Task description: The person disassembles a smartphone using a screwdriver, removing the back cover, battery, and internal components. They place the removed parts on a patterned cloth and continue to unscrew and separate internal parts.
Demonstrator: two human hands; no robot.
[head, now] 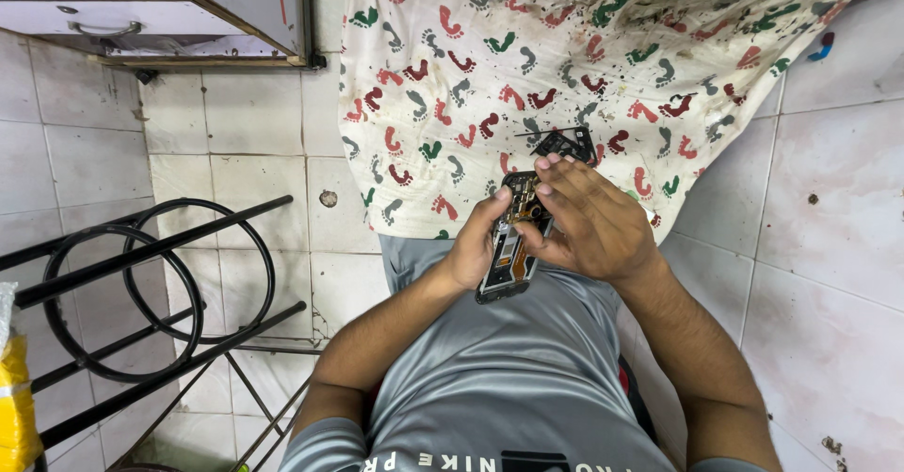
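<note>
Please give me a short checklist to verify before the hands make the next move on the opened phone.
1. Left hand grips the opened black smartphone with exposed internals along its side: ok.
2. Right hand fingers touch the phone's upper part: ok.
3. Removed black plastic parts lie on the white cloth with coloured footprint pattern, apart from the phone: ok.
4. Cloth reaches under the phone to catch small pieces: cannot tell.
5. Any tool in the right hand: cannot tell.
</note>
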